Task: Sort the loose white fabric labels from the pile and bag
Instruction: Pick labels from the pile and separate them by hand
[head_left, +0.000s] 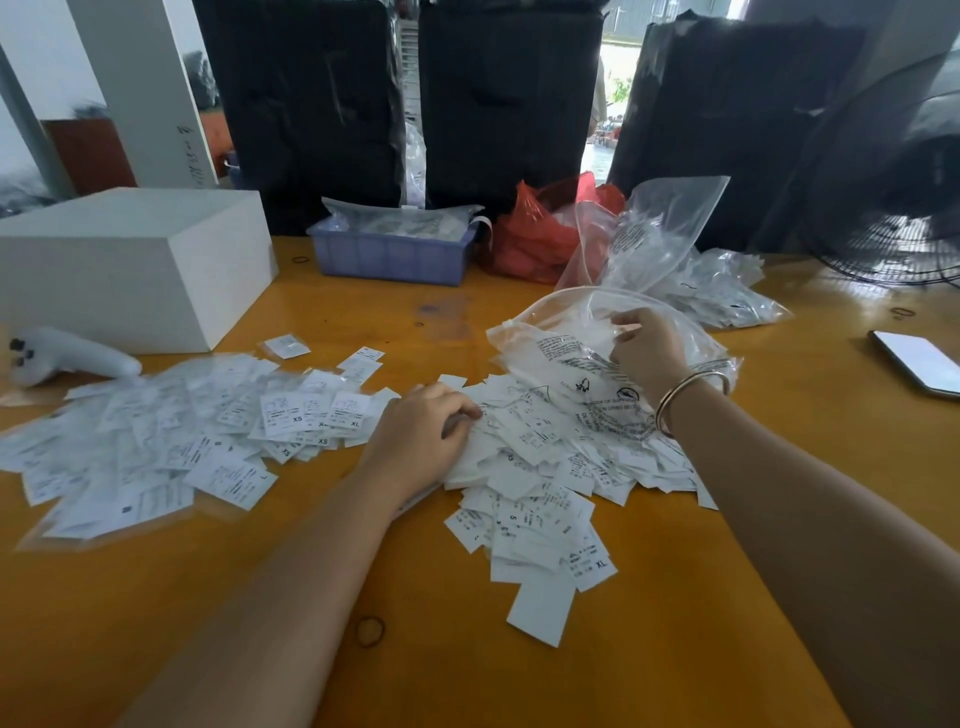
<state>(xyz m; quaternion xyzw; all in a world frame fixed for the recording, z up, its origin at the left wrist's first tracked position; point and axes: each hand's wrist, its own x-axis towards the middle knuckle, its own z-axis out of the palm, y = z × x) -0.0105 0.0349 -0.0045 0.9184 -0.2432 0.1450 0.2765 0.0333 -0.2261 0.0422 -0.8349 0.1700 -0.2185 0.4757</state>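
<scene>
a glossy orange-yellow wooden table (675, 649) fills the head view, backed by tall black plastic-wrapped bundles (311, 104). a white rectangular box (130, 260) stands at the far left, with a white handheld controller (67, 356) just before it. a lavender plastic tray (389, 257) and a red plastic bag (535, 234) sit at the back, and a dark phone (917, 361) lies at the right edge.

the heap of loose white fabric labels (540, 467) lies at the centre, spilling from under a clear printed plastic bag (571, 364). a flatter spread of size-marked labels in clear sleeves (156, 441) covers the table to the left.

the left hand (426, 436) rests palm-down on the heap, fingers curled, fingertips pressed into the labels; whether it has pinched one i cannot tell. the right hand (649, 345), a gold bangle (685, 395) at its wrist, grips the clear bag's film with bent fingers.

a brown rubber band (370, 631) lies near the front edge.
</scene>
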